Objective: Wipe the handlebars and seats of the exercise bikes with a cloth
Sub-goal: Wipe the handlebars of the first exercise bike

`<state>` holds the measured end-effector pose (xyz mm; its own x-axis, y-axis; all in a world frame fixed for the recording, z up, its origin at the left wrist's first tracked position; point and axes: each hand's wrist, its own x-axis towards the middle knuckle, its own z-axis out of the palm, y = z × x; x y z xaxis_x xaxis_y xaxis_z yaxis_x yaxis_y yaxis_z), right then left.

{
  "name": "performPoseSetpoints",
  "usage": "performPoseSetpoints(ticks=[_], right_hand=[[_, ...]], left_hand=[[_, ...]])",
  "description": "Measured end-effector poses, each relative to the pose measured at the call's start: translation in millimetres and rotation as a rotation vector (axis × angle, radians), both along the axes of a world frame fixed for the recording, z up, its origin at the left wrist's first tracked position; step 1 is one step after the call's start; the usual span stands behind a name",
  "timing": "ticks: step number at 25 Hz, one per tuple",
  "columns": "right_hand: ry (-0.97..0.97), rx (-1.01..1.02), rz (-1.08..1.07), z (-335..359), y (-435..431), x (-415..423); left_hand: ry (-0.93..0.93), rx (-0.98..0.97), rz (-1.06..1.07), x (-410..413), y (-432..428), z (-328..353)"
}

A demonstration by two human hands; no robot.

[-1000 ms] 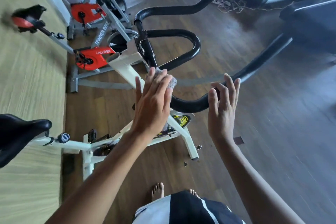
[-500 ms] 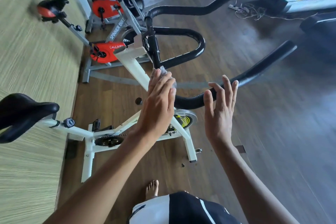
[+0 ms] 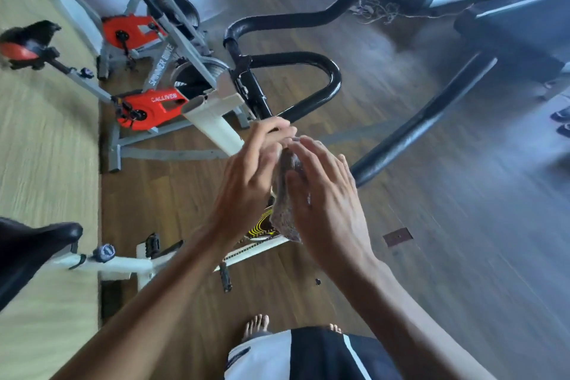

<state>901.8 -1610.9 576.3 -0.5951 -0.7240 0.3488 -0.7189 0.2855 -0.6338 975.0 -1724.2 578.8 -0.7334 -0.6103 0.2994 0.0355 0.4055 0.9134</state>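
Here, left fingers [image 3: 277,128] curled on cloth [image 3: 285,194], right fingers [image 3: 311,153] flat against it, hiding handlebar [image 3: 308,60] middle, red bikes [image 3: 151,108] beyond.

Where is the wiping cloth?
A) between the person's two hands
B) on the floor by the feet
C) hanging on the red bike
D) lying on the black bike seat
A: the cloth is up in the air between the left hand and the right hand, just in front of the black handlebar.
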Motion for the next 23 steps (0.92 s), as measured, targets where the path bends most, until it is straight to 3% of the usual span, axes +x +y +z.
performPoseSetpoints(ticks=[3,5,7,9,12,14,19,23], right_hand=[[0.059,0.207,-0.176,-3,-30,21],[0.127,0.249,-0.318,-11,-47,33],[0.174,0.261,-0.44,-18,-57,40],[0.23,0.25,-0.505,-22,-59,39],[0.312,0.273,-0.511,-24,-45,34],[0.339,0.281,-0.498,-23,-28,30],[0.167,0.148,-0.575,-22,-16,26],[0.144,0.144,-0.597,-28,-23,25]], left_hand=[[0.086,0.238,-0.074,-4,-34,-4],[0.045,0.093,-0.016,-7,-53,-9],[-0.003,-0.223,0.017,-14,-71,-18],[-0.062,-0.44,-0.1,-22,-85,-28],[-0.201,-0.525,-0.258,-26,-86,-40],[-0.197,-0.594,-0.268,-24,-85,-46],[-0.174,-0.592,-0.226,-26,-84,-46],[-0.162,-0.635,-0.239,-33,-80,-40]])
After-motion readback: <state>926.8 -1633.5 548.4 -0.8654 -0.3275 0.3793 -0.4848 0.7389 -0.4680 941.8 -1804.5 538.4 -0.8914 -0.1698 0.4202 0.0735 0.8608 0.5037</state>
